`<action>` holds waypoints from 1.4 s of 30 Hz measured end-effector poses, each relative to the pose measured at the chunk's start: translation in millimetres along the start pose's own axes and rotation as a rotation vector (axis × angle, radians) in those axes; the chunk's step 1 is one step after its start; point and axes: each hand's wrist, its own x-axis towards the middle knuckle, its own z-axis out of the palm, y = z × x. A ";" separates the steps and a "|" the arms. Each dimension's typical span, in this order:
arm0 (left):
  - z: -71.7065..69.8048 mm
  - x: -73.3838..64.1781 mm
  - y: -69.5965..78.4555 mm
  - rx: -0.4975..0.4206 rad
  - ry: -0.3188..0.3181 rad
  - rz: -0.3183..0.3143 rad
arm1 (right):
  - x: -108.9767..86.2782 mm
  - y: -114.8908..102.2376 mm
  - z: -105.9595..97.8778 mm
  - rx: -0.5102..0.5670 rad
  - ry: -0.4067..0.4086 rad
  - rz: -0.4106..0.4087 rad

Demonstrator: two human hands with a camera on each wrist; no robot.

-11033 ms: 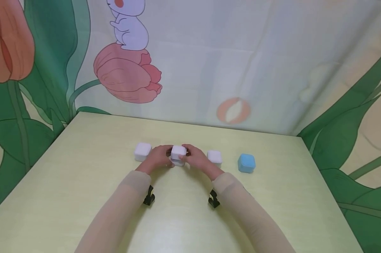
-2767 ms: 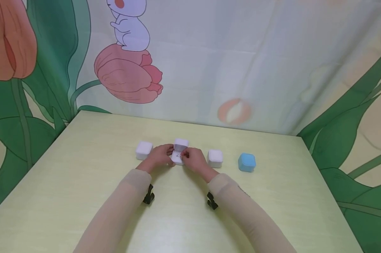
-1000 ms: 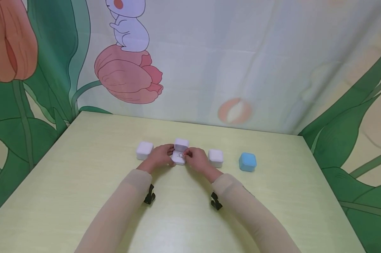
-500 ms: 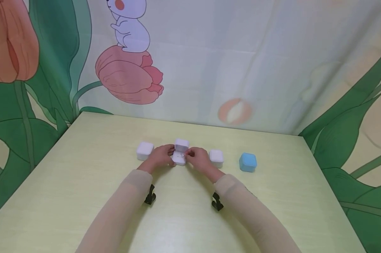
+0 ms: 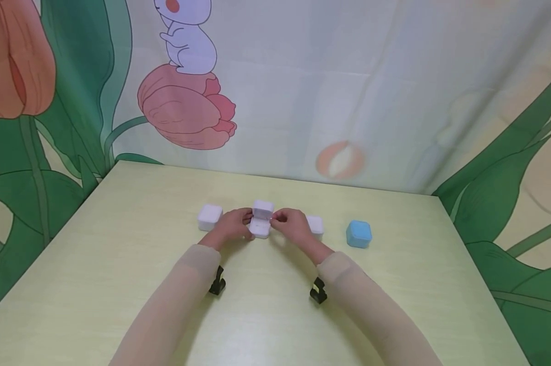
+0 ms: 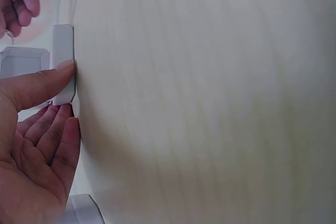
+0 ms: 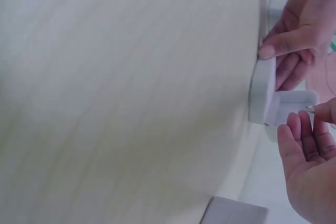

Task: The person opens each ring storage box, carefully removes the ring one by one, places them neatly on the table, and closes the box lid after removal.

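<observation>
In the head view a small white ring box (image 5: pixel 259 227) stands on the table with its lid raised. My left hand (image 5: pixel 233 224) holds it from the left; in the left wrist view the thumb (image 6: pixel 44 85) lies on the box's front, the fingers at its side. My right hand (image 5: pixel 291 223) is just right of the box. Its thumb and index finger pinch a silvery ring (image 7: pixel 310 109) with a sparkling top, held up beside the lid.
A closed white box (image 5: pixel 209 217) sits left of my left hand. Another white box (image 5: pixel 315 226) is partly behind my right hand, and a blue box (image 5: pixel 359 234) stands further right. A printed curtain (image 5: pixel 275 101) hangs behind the table (image 5: pixel 257 315).
Eleven seconds ago both hands were on the closed ring box; its lid then came up. The right hand has since drawn the ring out of the box toward the right. The left hand stays put.
</observation>
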 end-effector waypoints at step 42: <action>-0.5 -0.1 0.8 0.008 0.003 0.003 | -32.9 0.7 -15.7 0.041 -0.128 0.023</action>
